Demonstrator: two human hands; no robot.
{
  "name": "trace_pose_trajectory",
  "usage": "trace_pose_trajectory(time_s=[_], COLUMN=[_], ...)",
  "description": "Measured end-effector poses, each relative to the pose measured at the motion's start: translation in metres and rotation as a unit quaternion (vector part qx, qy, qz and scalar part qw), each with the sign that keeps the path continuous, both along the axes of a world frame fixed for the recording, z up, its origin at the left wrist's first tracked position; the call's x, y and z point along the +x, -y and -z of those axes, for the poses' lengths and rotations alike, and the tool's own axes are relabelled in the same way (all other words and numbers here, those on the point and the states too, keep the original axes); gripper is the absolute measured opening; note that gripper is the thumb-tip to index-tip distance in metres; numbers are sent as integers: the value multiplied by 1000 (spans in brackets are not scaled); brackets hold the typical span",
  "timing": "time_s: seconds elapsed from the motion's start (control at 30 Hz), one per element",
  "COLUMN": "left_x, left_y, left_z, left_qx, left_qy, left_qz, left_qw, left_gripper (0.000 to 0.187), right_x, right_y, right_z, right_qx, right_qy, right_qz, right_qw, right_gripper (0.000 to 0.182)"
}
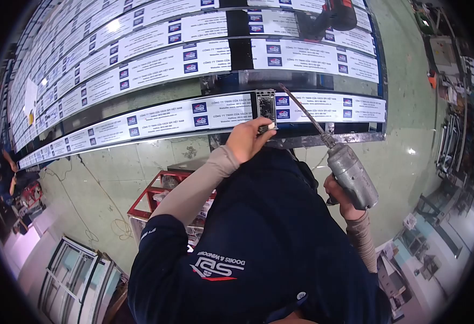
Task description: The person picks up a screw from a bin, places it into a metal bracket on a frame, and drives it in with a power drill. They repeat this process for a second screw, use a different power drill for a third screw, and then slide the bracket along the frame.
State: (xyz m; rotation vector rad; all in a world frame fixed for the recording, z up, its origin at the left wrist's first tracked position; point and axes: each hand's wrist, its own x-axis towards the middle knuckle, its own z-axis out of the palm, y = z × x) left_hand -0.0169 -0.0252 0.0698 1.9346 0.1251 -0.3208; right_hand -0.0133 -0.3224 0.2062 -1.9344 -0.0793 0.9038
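Observation:
My left hand (249,139) is closed on the near end of a small dark metal fitting (266,105), which lies across a long white-labelled profile (167,120). In my right hand (340,197) is a grey power screwdriver (352,175), gripped by its handle. Its long bit (303,109) points up and to the left, the tip just beyond the far right corner of the fitting. The tip and the fitting look slightly apart. My right fingers are partly hidden behind the tool body.
More labelled profiles (188,56) lie in rows beyond. A red and black drill (340,15) rests on them at the top right. A red-framed cart (149,194) stands left of my body. A co-worker (5,173) is at the far left. Cables lie on the green floor.

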Motion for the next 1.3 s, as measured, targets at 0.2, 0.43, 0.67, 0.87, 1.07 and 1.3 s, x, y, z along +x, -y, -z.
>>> trace_pose_trajectory(time_s=[0.2, 0.43, 0.67, 0.87, 1.07, 1.3], left_x=[7, 78, 94, -3, -21, -30], left_y=[-5, -162, -192, -143, -53, -41], left_z=[-25, 5, 53, 46, 4, -10], left_qx=[-45, -256, 29, -465, -542, -551], left_qy=[70, -36, -134, -28, -50, -44], left_qz=[-96, -391, -563, -444, -402, -313], left_qw=[992, 883, 815, 765, 736, 773], left_gripper=[18, 22, 45, 15, 24, 24], right_x=[-10, -12, -32, -43, -1, 24], right_y=[14, 27, 41, 52, -2, -36], right_z=[3, 8, 27, 44, 27, 15], right_qx=[40, 112, 15, 9, 70, 55], right_qy=[-9, 3, 96, 95, 220, 285], right_qz=[70, 101, 34, 14, -115, -290], right_qw=[997, 989, 995, 995, 966, 912], right_gripper=[17, 7, 17, 23, 19, 22])
